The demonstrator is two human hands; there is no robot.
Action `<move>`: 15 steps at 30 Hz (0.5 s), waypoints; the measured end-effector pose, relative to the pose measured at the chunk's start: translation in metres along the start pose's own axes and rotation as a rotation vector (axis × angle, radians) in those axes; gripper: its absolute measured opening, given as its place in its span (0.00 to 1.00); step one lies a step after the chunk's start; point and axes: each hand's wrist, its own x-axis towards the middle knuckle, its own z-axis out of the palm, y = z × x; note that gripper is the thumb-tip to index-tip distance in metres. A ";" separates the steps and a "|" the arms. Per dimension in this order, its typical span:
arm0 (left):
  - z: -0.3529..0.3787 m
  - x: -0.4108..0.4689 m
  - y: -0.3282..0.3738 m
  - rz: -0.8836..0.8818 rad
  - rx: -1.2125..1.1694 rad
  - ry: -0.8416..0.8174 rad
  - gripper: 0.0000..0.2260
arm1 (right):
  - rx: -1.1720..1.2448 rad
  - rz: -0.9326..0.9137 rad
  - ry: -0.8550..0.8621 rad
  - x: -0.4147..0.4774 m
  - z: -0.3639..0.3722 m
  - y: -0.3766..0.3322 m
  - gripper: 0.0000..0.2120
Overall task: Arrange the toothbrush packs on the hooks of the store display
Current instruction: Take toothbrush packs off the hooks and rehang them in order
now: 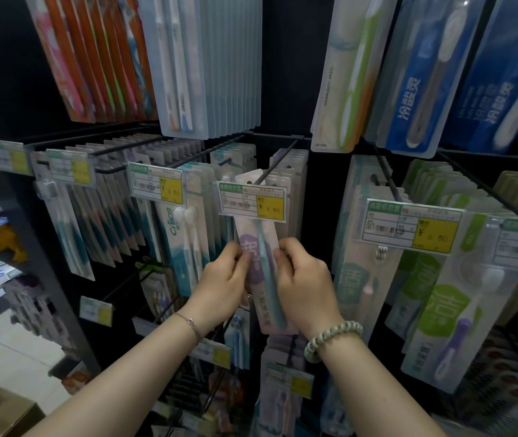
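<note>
Obs., head view. Both hands are on one toothbrush pack [264,263], a pink card with a purple patch and a teal brush. The left hand [220,288] is closed, pinching the pack's left edge between thumb and fingers. The right hand [305,279] is closed on the right edge at about the same height. Both grip near mid-length, so neither hand is clearly the nearer.

Position: the pack hangs in front of the centre column of the display, its upper part passing behind the price tag [251,201] clipped at the front of the hook [275,167]. The pack's top edge sits at the hook's front end; whether the hang-hole is already threaded onto the wire I cannot tell (the tag hides that stretch).

Axis: the pack's long axis runs near vertical, with the top leaning a little left and the foot a little right. The brush head points up and the handle down, below the hands. The hook runs away from the hands, back and up toward the panel, roughly square to the pack's face.

Judgement: the coming move turns on that right angle. The pack needs pushing back along the wire to join the like packs [286,171] already hung behind it.
</note>
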 end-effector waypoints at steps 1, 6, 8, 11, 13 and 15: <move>-0.001 -0.002 0.000 -0.008 -0.002 -0.006 0.11 | -0.012 0.011 -0.012 -0.001 0.000 -0.001 0.10; -0.005 -0.011 -0.005 -0.023 0.070 -0.054 0.11 | -0.046 0.082 -0.089 -0.010 0.001 -0.004 0.12; -0.007 -0.014 -0.009 -0.038 0.080 -0.069 0.12 | -0.060 0.093 -0.108 -0.014 0.001 -0.004 0.12; -0.007 -0.021 -0.012 -0.044 0.066 -0.103 0.11 | -0.095 0.103 -0.130 -0.019 0.001 -0.007 0.11; -0.008 -0.026 -0.011 -0.035 0.062 -0.115 0.11 | -0.115 0.115 -0.142 -0.023 0.000 -0.008 0.11; -0.009 -0.030 -0.012 -0.025 0.050 -0.117 0.10 | -0.121 0.127 -0.157 -0.026 0.000 -0.008 0.11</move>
